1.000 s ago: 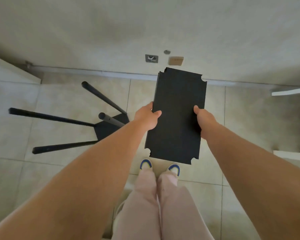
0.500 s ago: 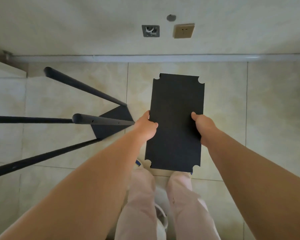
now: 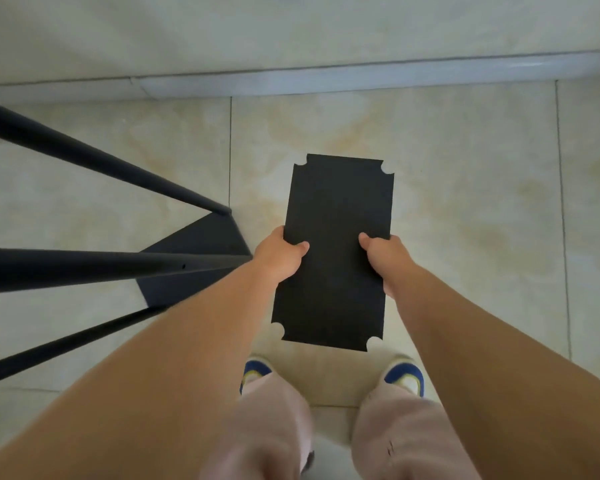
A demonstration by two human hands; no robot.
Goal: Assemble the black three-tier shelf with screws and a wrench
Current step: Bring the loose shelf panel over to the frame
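Both hands hold a black shelf panel (image 3: 336,216) by its long edges, roughly at mid-length: the left hand (image 3: 280,256) grips the left edge with its thumb lying across the top face, and the right hand (image 3: 385,258) grips the right edge the same way, its other fingers curled out of sight beneath. Taking that panel as the landmark, the beige tiled floor (image 3: 465,202) spreads under and around it, and a pale baseboard (image 3: 326,79) runs across beyond its far end. Left of the panel stands the partly built shelf frame (image 3: 194,244), a black board on the floor with three black poles (image 3: 84,268) visible, rising toward the camera. The panel is rectangular with a rounded notch at each corner; its long axis points away from the person toward the baseboard, face up and near level. Just below its near end are two blue and white shoes (image 3: 404,374) under pink trouser legs (image 3: 274,427).
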